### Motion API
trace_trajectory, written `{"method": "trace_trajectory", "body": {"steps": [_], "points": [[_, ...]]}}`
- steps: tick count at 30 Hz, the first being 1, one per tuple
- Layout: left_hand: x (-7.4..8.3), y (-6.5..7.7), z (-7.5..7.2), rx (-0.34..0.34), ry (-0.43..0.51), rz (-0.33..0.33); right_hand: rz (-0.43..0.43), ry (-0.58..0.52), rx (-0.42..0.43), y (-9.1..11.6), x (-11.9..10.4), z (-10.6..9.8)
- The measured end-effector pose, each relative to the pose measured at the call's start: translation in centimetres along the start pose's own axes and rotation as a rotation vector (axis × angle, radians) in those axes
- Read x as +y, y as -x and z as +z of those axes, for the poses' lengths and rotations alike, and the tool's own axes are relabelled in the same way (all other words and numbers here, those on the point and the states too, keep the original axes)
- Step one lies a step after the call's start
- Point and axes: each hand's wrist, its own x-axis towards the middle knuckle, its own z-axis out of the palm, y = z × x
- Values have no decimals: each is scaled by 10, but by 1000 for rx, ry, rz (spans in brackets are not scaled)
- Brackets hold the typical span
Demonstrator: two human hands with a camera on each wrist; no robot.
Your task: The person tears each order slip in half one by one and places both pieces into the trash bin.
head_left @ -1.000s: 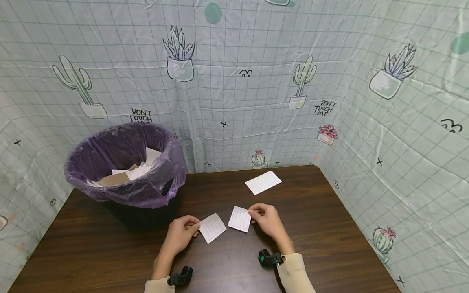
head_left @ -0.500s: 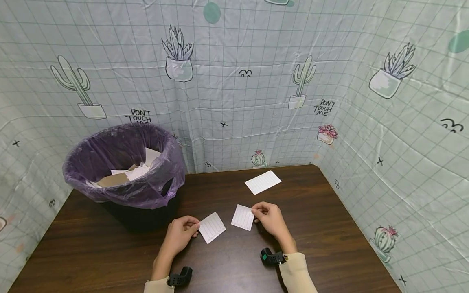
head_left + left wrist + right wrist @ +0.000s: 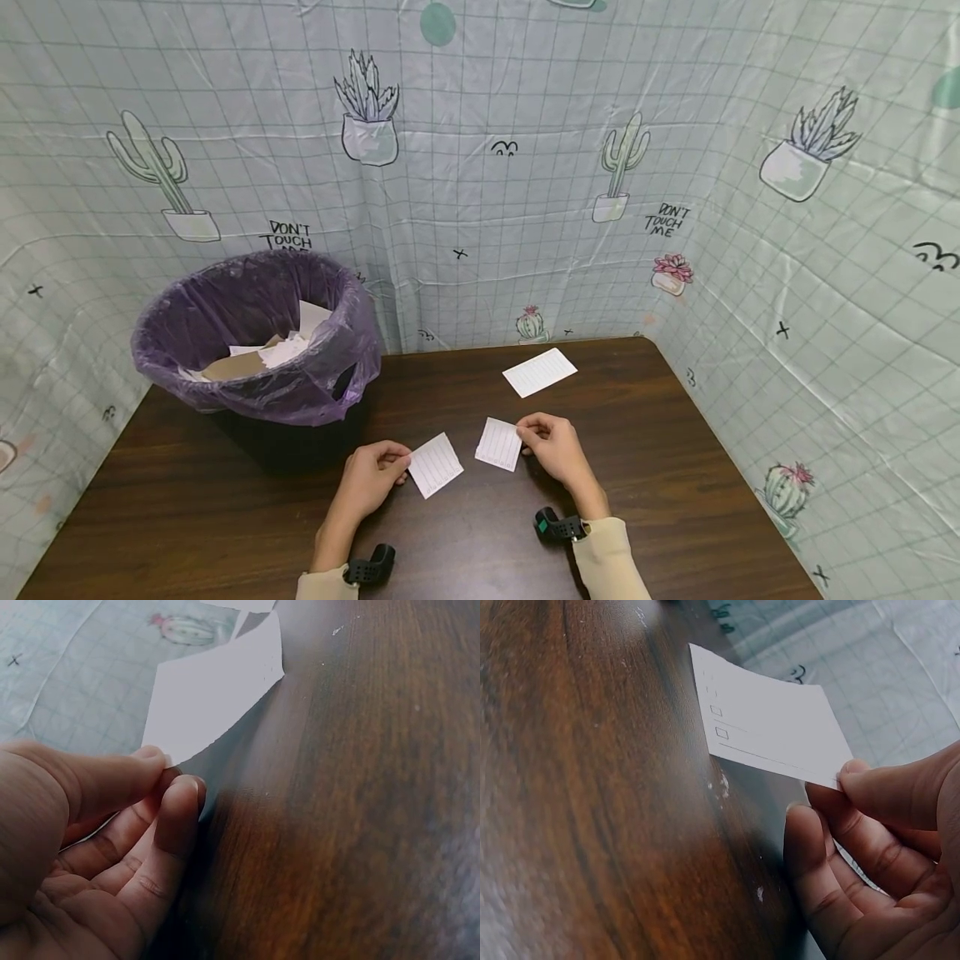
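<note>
Between thumb and fingers, my left hand pinches the left corner of a white lined paper piece; the left wrist view shows this paper held up off the wood. My right hand pinches the right edge of a second lined paper piece of similar size. Small printed checkboxes line one side of that piece in the right wrist view. A narrow gap parts the two pieces. Farther back, a larger white lined sheet lies flat on the table.
A black bin with a purple plastic liner stands at the left, holding white paper scraps and a brown piece. The dark wooden table meets a cactus-print cloth behind and at the right.
My right hand has shifted slightly right with its paper piece, widening the gap to the left piece. The left hand has barely moved.
</note>
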Motion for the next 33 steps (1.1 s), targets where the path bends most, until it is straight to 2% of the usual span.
{"method": "trace_trajectory", "body": {"steps": [17, 23, 33], "points": [[2, -3, 2, 6, -15, 12, -34, 50, -5, -1, -4, 3], [4, -3, 2, 0, -49, -6, -44, 65, -16, -2, -6, 3], [10, -5, -1, -19, -132, 12, -74, 154, -30, -6, -11, 2]]}}
